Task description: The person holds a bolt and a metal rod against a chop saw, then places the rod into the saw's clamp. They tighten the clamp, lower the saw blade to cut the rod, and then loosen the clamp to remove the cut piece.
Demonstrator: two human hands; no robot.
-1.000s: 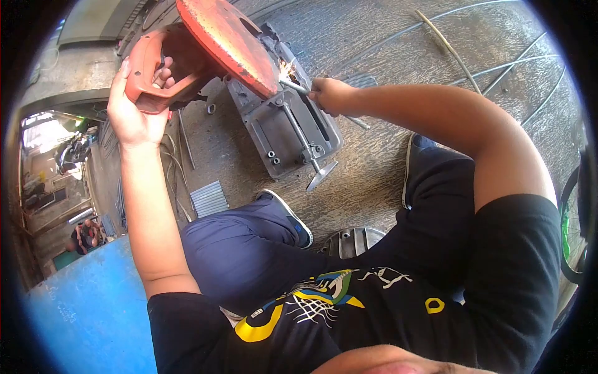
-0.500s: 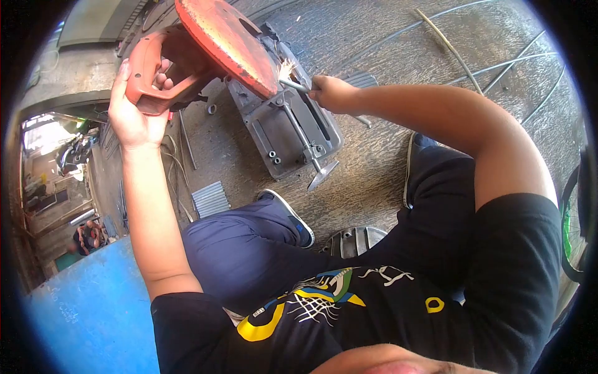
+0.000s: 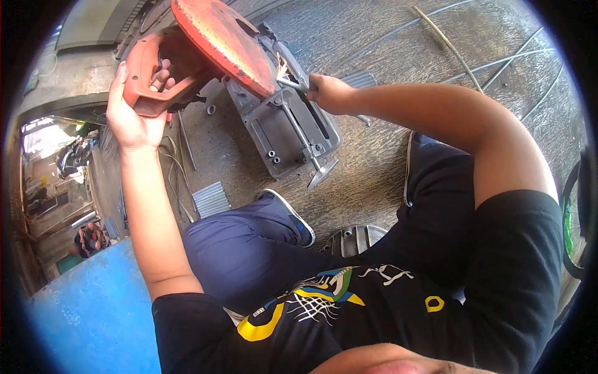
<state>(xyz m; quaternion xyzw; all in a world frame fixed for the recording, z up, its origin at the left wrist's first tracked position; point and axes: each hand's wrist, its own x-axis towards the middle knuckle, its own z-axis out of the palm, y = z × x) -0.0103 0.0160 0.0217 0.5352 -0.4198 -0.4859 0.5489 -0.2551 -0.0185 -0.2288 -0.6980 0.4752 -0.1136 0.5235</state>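
The rough grey floor [image 3: 386,181] is lying under everything. A big blue thing [image 3: 87,311] is sitting far down and to the left of the saw base [image 3: 283,134]. The saw base is a grey metal plate lying flat on the floor. The red guard [image 3: 221,37] is hanging tilted over the top end of the saw base. The orange handle [image 3: 144,65] is sticking out up and to the left of the saw base, joined to the red guard. The left hand [image 3: 131,112] is wrapping its fingers tight around the orange handle. The right hand [image 3: 327,93] is sitting just right of the top end of the saw base, with its fingers closed around a thin metal rod [image 3: 289,83]. A shoe [image 3: 293,218] is resting on the floor just below the saw base. A ribbed metal piece [image 3: 208,198] is lying down and to the left of the saw base. A screw handle [image 3: 321,174] is poking out from the bottom end of the saw base. The thin metal rod is reaching across the top end of the saw base, and its tip is going under the red guard.
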